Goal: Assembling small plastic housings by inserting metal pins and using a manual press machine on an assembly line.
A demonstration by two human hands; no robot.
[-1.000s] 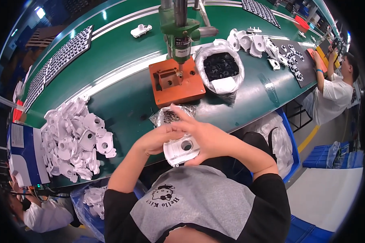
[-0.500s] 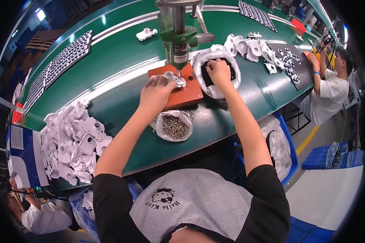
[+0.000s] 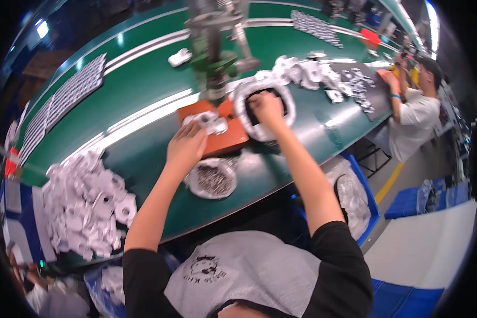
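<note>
On a green worktop [image 3: 143, 79], the left hand [image 3: 186, 147] rests its grip, seemingly pinched, on a small white part [image 3: 213, 123] lying on the orange base plate [image 3: 225, 139] directly under a press [image 3: 214, 47]. The right hand [image 3: 266, 107], just to its right, reaches into a white-rimmed bag [image 3: 244, 93] of dark pieces; its fingers are blurred, so whether they are closed cannot be told. Nearer the body, a clear bowl [image 3: 213, 180] holds small metal bits.

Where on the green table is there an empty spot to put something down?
The green table is bare between the flat rows of small parts and the orange block. Another bare strip lies right of the white bag. It is crowded around the white parts pile, the dish of small pieces and both hands.
</note>
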